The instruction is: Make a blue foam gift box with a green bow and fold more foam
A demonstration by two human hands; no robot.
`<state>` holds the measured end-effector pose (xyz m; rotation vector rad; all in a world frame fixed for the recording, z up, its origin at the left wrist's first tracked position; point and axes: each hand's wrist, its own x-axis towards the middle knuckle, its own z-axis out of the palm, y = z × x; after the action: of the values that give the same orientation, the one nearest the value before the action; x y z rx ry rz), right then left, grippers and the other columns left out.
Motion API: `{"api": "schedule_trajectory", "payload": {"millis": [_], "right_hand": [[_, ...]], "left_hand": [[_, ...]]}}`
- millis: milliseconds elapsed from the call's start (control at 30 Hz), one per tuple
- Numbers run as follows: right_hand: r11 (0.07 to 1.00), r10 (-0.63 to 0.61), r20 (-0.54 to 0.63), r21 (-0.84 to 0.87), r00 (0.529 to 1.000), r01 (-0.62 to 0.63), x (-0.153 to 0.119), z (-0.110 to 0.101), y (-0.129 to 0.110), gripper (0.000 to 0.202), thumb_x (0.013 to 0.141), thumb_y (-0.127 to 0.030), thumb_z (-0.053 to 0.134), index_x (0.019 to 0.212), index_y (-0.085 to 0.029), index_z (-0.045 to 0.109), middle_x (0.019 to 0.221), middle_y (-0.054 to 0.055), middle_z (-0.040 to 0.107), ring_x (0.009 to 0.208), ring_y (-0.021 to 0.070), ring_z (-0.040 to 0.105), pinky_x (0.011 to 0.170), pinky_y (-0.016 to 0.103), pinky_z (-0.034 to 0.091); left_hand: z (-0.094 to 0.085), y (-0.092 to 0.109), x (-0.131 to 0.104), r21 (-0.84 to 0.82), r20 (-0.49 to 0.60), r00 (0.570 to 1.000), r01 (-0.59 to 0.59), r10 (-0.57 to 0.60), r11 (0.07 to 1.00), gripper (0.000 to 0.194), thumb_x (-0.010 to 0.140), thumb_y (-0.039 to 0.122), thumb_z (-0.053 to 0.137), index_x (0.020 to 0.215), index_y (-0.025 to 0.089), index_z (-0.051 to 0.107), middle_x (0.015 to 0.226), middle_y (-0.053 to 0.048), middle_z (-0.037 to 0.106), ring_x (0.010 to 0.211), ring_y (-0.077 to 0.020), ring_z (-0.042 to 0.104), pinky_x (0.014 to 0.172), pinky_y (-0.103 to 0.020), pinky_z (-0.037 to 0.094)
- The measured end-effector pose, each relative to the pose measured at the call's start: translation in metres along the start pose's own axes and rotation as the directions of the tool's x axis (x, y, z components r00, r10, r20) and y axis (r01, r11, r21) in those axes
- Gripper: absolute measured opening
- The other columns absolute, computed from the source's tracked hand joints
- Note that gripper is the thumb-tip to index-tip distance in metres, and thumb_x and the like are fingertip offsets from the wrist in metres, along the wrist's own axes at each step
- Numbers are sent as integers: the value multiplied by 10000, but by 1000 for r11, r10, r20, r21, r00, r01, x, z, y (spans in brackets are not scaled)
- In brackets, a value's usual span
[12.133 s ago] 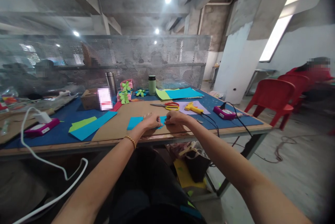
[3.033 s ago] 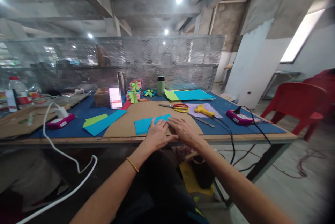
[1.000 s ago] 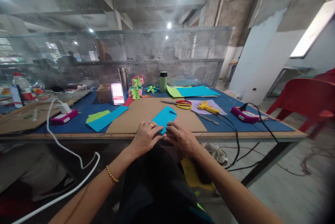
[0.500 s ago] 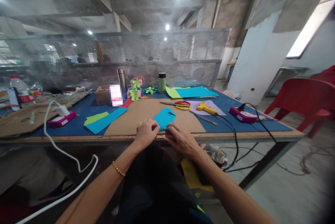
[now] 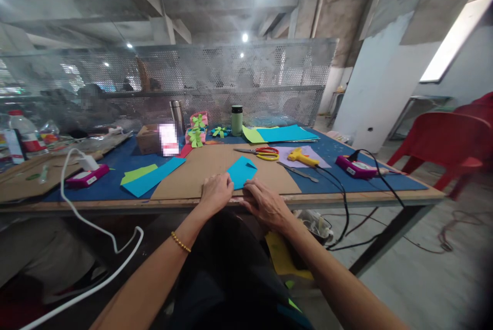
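Observation:
A folded piece of blue paper [image 5: 242, 171] lies on the brown cardboard sheet [image 5: 192, 176] near the table's front edge. At its lower left corner my left hand [image 5: 217, 190] is closed, with thumb and fingers pressed on the paper. My right hand [image 5: 265, 201] is closed on the lower right edge, its fingers bent. A small folded flap shows at the paper's upper right. The lower edge of the paper is partly hidden by both hands. Beyond it lie scissors [image 5: 265, 153] with red and yellow handles.
A yellow glue gun [image 5: 303, 157] rests on lilac paper, its black cord hanging over the front edge. Tweezers [image 5: 298, 171] lie nearby. Blue strips [image 5: 154, 177] lie left. Behind stand a green bottle [image 5: 236, 122] and pink boxes with green bows [image 5: 196, 137]. Purple power strips [image 5: 356, 166] sit rightward and leftward.
The view has shifted slightly. My left hand's fingers have drawn in a little at the blue paper's lower corner; my right hand stays almost in place.

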<state>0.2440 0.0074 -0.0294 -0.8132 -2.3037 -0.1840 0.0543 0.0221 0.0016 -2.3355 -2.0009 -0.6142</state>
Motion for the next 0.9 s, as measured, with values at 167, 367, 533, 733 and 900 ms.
{"api": "schedule_trajectory", "payload": {"millis": [167, 367, 533, 733, 900], "right_hand": [[999, -20, 0, -46, 1000, 20, -1, 2, 1, 236, 984, -315, 539, 1193, -207, 559, 1144, 126, 626, 1037, 261, 603, 851, 392, 514], [996, -60, 14, -65, 998, 60, -1, 2, 2, 241, 1004, -329, 504, 1186, -192, 584, 1129, 128, 618, 1065, 262, 584, 897, 405, 511], [995, -76, 21, -58, 997, 77, 0, 3, 4, 237, 1007, -319, 498, 1182, -192, 593, 1107, 129, 623, 1045, 261, 587, 893, 414, 516], [996, -78, 11, -51, 997, 78, 0, 3, 3, 229, 1002, -312, 501, 1164, -193, 609, 1106, 140, 631, 1051, 272, 600, 906, 444, 523], [995, -82, 8, -51, 997, 82, 1, 2, 2, 221, 994, -295, 513, 1166, -197, 610, 1108, 139, 634, 1056, 277, 601, 906, 449, 525]], "left_hand": [[0, -1, 0, -12, 11, 1000, -17, 17, 1000, 209, 946, 286, 452, 941, 214, 648, 955, -78, 734, 944, -247, 667, 803, -341, 442], [6, -1, 0, 5, -15, 1000, 7, -7, 1000, 210, 951, 277, 448, 974, 195, 640, 988, -95, 727, 960, -252, 661, 819, -353, 443], [6, 1, -1, -1, -9, 999, 38, -39, 999, 196, 952, 271, 453, 980, 189, 628, 1025, -99, 723, 988, -248, 656, 840, -358, 442], [1, 4, -1, -19, 19, 995, 94, -94, 995, 191, 954, 279, 465, 984, 192, 632, 1025, -102, 727, 1024, -252, 658, 850, -357, 445], [-1, 5, 0, -19, 32, 994, 108, -108, 994, 195, 950, 268, 454, 981, 199, 633, 1027, -102, 735, 1003, -241, 669, 826, -344, 454]]}}
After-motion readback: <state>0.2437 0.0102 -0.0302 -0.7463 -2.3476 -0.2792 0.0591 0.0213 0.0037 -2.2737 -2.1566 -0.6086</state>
